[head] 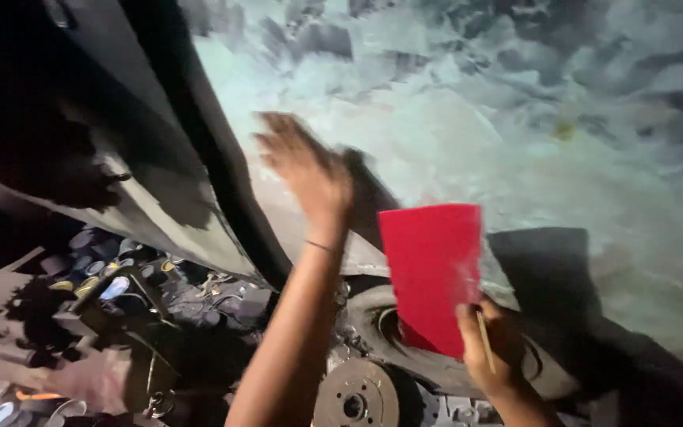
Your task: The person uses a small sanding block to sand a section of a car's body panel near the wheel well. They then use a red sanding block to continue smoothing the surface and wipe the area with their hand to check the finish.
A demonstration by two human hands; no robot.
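**Hand to the Panel, Red Sheet at the Ready**

A person's left hand (306, 170) was raised against a pale, mottled panel (476, 119) lit by a harsh beam, its fingers spread wide and flat and holding nothing; motion blur made it impossible to say whether the palm actually touched the surface. The right hand (490, 348), lower in the frame, was closed around the bottom corner of a red sheet (432, 269) and pinned a thin stick (485, 341) (a pencil or slim brush, too small to tell) against it with the fingers. The sheet stood upright between the two forearms, just in front of the panel's lower edge, a plain rectangle of flat, bright red with no visible marking and a clean, straight top edge; it looked stiff enough to hold its shape from one corner.

Judging from the scene, the work on the panel seemed to be under way rather than finished: its surface showed patchy grey and whitish clouds, uneven across the whole lit area, with a small yellowish spot (567, 126) near the upper right. A dark strip (215, 142) ran diagonally down its left side. Below, in shadow, lay a metal hub disc (355, 399) with bolt holes, a tyre-like ring (381, 332), and a clutter of cans and parts (96, 269) at left.
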